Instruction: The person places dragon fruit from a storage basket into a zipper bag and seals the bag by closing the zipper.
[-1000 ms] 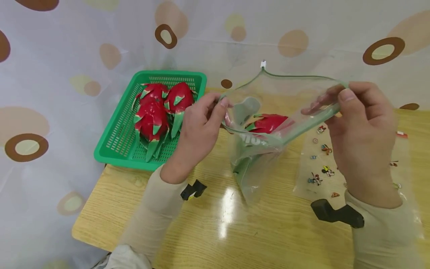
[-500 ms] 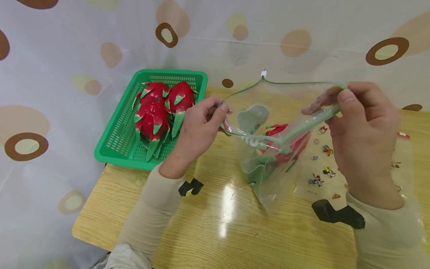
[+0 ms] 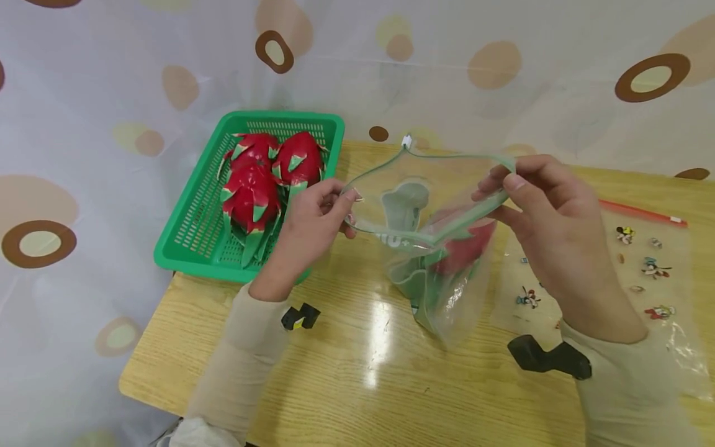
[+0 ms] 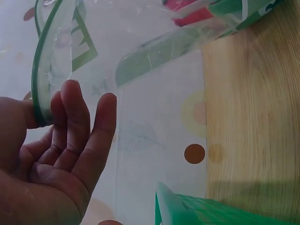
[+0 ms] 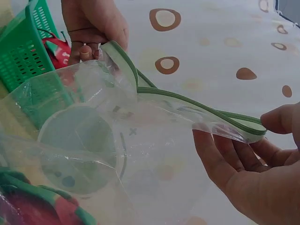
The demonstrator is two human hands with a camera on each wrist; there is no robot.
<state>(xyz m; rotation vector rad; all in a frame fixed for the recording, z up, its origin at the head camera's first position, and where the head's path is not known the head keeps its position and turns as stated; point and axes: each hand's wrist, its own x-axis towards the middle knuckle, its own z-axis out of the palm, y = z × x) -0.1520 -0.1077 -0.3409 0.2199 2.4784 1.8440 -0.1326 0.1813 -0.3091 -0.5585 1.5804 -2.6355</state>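
Note:
A clear zip bag (image 3: 404, 205) with a green zip rim and a white slider hangs between my hands, its mouth spread. One red dragon fruit (image 3: 460, 251) with green tips lies inside, low in the bag. My left hand (image 3: 313, 226) pinches the rim's left side between thumb and fingers; the left wrist view shows the zip edge (image 4: 36, 77) in that pinch. The opposite side of the rim is pinched by my right hand (image 3: 550, 230), with its thumb on the edge and the other fingers under the film, as the right wrist view also shows.
A green plastic basket (image 3: 167, 248) with several dragon fruits (image 3: 252, 195) stands at the table's left. On the right, a clear bag with cartoon prints and a red zip (image 3: 642, 211) lies flat, partly under my right arm. A patterned curtain (image 3: 357, 56) hangs behind the table (image 3: 346, 372).
Both hands have shifted left with the bag, the right hand further, and the rim has dropped lower. The dragon fruit has slid deeper towards the bag's bottom.

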